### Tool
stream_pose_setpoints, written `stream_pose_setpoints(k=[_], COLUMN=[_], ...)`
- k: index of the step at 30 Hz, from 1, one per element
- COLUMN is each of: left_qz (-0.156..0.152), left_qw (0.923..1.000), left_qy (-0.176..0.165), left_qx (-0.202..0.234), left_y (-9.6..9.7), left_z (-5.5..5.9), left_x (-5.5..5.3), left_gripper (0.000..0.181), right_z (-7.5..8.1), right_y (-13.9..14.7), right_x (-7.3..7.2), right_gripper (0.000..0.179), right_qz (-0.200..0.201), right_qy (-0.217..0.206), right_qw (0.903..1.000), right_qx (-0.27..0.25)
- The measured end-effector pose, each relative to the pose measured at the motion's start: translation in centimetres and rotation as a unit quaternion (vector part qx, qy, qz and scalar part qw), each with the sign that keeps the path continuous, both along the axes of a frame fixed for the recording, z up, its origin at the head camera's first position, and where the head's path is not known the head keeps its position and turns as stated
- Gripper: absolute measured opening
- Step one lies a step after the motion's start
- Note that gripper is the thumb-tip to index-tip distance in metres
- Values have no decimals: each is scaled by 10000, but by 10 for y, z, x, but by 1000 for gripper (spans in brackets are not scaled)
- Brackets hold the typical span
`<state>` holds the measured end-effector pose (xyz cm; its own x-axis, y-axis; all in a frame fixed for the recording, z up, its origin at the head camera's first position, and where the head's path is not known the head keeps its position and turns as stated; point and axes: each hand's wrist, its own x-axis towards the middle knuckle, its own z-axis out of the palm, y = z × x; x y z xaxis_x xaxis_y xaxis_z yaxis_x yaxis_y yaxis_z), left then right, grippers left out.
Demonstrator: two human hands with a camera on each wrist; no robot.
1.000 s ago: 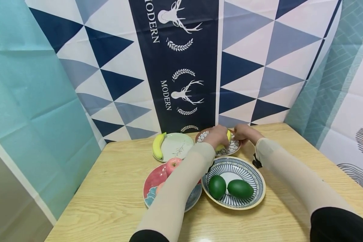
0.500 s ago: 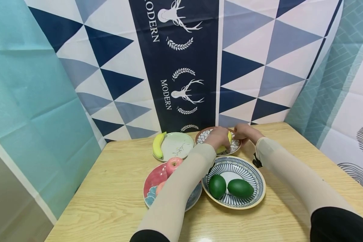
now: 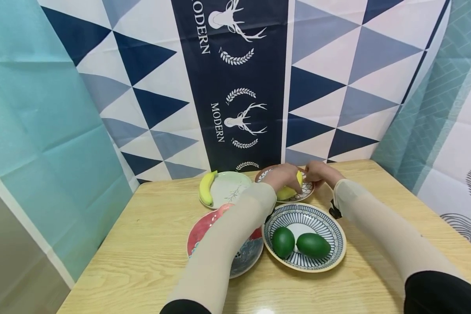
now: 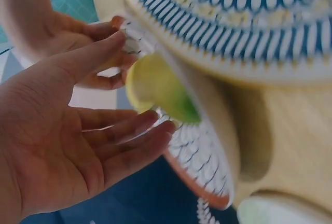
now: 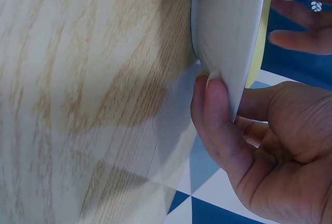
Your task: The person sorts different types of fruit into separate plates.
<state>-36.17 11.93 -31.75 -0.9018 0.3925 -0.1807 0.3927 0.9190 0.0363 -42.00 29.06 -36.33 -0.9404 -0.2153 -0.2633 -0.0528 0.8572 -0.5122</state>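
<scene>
At the back of the table is a brown-rimmed plate (image 3: 308, 189) with a white petal pattern. Yellow fruit (image 3: 285, 192) with a green end lies on it; whether it is one piece or two I cannot tell. My left hand (image 3: 282, 175) reaches over the plate. In the left wrist view its fingers (image 4: 124, 156) and thumb extend loosely on either side of the yellow fruit (image 4: 161, 89), not curled round it. On the right, my right hand (image 3: 319, 171) pinches the plate's rim; the right wrist view shows its fingertips (image 5: 217, 97) under the plate's white underside (image 5: 225, 27).
A blue-striped bowl (image 3: 339, 244) nearer me holds two dark green oval fruits (image 3: 313, 245). Left of it a red and blue plate (image 3: 199, 226) with an apple (image 3: 225, 208) is partly behind my left forearm. A pale green plate (image 3: 229, 183) bears a banana (image 3: 206, 188). A patterned cloth hangs behind.
My left hand shifts slightly and more of the yellow fruit shows beneath it. The left forearm now covers more of the apple. My right hand stays at the plate's rim.
</scene>
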Motion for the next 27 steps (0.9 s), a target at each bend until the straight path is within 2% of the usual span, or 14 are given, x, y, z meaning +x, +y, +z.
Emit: stream_pose_setpoints(k=[4,5,7,11,16,19,23,27], left_qz=[-85,-132,-164,90,705,959,1245,1385], left_qw=[9998,9994,9985,9983,9965,9937,9897,9880], left_qy=[175,323,520,565,158,122,312,370], left_qx=[-67,-50,-36,91,412,572,629,567], left_y=[-21,-29,-48,-96,-158,-189,-215,-229], left_z=[18,22,30,38,39,36,29,19], left_x=[-5,-8,-13,-23,-32,-36,-41,-44], left_gripper=[47,47,48,48,44,44,47,50], right_z=[-1,-1,0,2,-1,-4,-3,-1], right_y=[-1,-2,-3,-5,-8,-8,-6,-6], right_x=[2,3,3,5,4,2,0,1], right_gripper=[17,18,18,19,23,25,26,27], right_qz=[-45,-63,-111,-178,-177,-162,-255,-324], right_qy=[12,30,65,60,40,9,-32,19], right_qw=[10000,10000,9999,9998,9998,9997,9996,9994], right_qx=[-13,-25,-35,-46,92,177,128,83])
